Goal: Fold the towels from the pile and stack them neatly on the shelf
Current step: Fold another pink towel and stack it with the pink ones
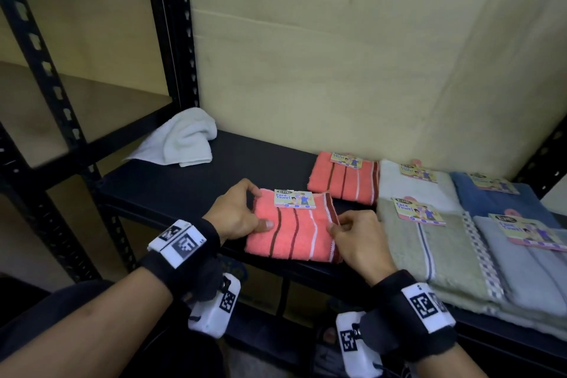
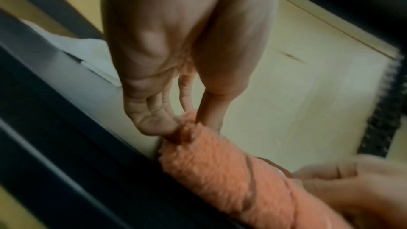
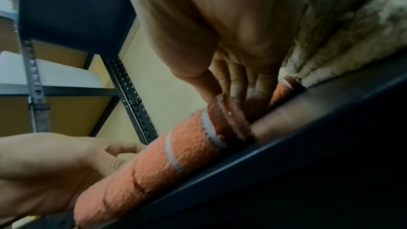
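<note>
A folded coral towel (image 1: 293,232) with dark and white stripes and a paper label lies at the front edge of the black shelf (image 1: 171,190). My left hand (image 1: 237,212) pinches its left edge (image 2: 189,128) between thumb and fingers. My right hand (image 1: 352,235) pinches its right striped edge (image 3: 226,116). A second folded coral towel (image 1: 343,182) lies just behind it.
A crumpled white towel (image 1: 181,139) lies at the shelf's back left. To the right are folded white (image 1: 411,190), blue (image 1: 503,199), green (image 1: 435,255) and grey (image 1: 521,273) towels with labels. Black slotted uprights (image 1: 171,27) stand at left, a cream wall behind.
</note>
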